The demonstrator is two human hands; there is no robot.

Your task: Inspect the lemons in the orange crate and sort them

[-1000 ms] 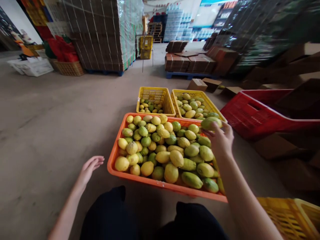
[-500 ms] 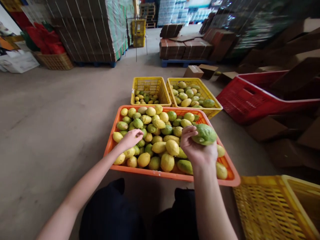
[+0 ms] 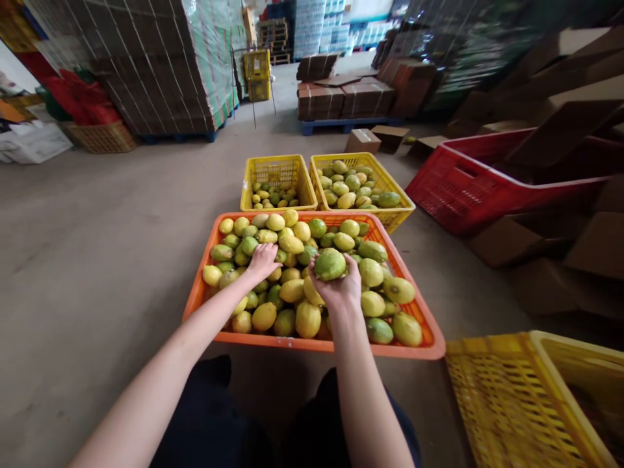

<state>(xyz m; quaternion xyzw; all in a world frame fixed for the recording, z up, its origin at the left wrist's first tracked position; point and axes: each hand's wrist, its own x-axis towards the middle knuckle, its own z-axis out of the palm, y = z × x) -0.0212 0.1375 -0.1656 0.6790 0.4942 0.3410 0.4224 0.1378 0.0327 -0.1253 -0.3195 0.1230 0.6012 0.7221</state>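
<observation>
A wide orange crate (image 3: 312,344) full of yellow and green fruits stands in front of me. Over its middle, my right hand (image 3: 340,286) is palm up with its fingers curled round a green, bumpy fruit (image 3: 330,264). My left hand (image 3: 264,259) rests palm down on the fruits left of centre, fingers bent over them; whether it grips one is hidden. Larger fruits, such as a yellow-green one (image 3: 406,329), lie in the crate's right part.
Behind the orange crate stand two yellow crates, the left (image 3: 312,192) holding small fruits, the right (image 3: 397,216) larger ones. A red crate (image 3: 458,188) and cardboard boxes (image 3: 511,239) are at the right. Another yellow crate (image 3: 497,390) stands at the lower right.
My right hand has moved left with the green fruit, from the crate's right part to its middle. My left hand has shifted slightly over the fruits. The whole view has turned a little right.
</observation>
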